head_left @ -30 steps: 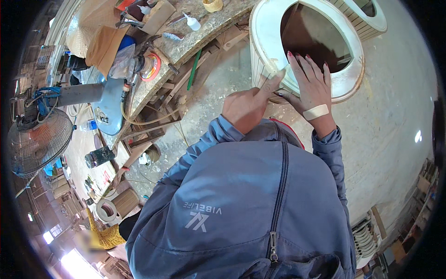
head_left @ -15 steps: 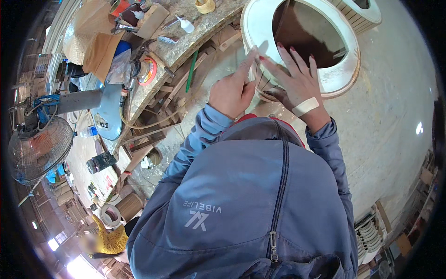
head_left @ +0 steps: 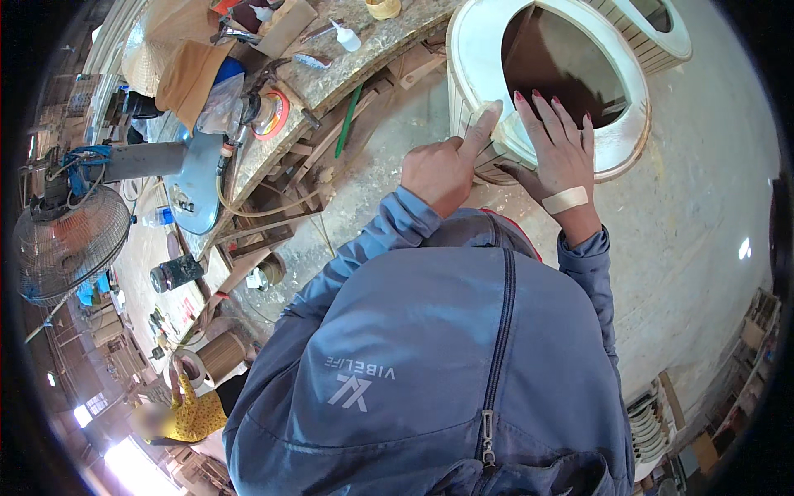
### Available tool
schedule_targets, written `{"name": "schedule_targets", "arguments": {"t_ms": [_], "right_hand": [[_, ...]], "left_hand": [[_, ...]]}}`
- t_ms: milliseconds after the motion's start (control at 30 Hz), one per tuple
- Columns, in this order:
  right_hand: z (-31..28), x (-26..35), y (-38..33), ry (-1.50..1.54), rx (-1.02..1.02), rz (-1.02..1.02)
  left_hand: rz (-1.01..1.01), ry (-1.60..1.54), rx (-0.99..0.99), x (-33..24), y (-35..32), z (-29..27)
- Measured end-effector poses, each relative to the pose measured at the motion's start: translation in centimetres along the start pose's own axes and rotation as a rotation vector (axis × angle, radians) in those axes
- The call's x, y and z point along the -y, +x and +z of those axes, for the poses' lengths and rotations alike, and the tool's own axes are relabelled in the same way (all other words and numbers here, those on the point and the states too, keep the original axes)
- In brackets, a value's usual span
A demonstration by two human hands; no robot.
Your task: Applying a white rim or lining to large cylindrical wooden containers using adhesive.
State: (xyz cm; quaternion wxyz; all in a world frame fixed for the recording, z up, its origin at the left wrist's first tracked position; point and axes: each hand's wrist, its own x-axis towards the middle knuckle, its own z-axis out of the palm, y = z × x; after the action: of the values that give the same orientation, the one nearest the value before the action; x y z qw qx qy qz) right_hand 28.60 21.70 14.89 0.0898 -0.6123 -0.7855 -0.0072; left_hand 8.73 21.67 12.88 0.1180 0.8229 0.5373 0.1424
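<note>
A round white wooden piece (head_left: 477,66), with a wide oval opening and slatted sides, stands in front of me. My left hand (head_left: 442,169) is at its near left edge; the index finger stretches onto the white rim while the other fingers curl under, and I see nothing held. My right hand (head_left: 562,157) lies spread on the near rim, with fingertips reaching the opening and the thumb down by the slatted side. A beige adhesive bandage (head_left: 565,199) crosses the back of that hand near the wrist.
A similar slatted piece (head_left: 674,41) stands at the far right. Left is a stained workbench (head_left: 331,83) with a white squeeze bottle (head_left: 347,38), a brush (head_left: 312,61) and a hammer (head_left: 296,101). A caged fan (head_left: 74,244) stands far left. A person in yellow (head_left: 197,417) is lower left.
My left index finger has moved right along the rim, away from the right hand's fingers below it. The right hand stays spread on the rim. The view has shifted slightly.
</note>
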Motion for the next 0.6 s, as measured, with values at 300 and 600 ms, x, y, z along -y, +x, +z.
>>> {"name": "schedule_targets", "arguments": {"t_ms": [300, 600], "right_hand": [[-0.1, -0.1, -0.1, 0.063, -0.036, 0.003], [-0.2, 0.1, 0.0, 0.001, 0.01, 0.01]], "left_hand": [[0.044, -0.059, 0.032, 0.2, -0.9, -1.8], [0.053, 0.04, 0.096, -0.3, -1.0, -1.3]]}}
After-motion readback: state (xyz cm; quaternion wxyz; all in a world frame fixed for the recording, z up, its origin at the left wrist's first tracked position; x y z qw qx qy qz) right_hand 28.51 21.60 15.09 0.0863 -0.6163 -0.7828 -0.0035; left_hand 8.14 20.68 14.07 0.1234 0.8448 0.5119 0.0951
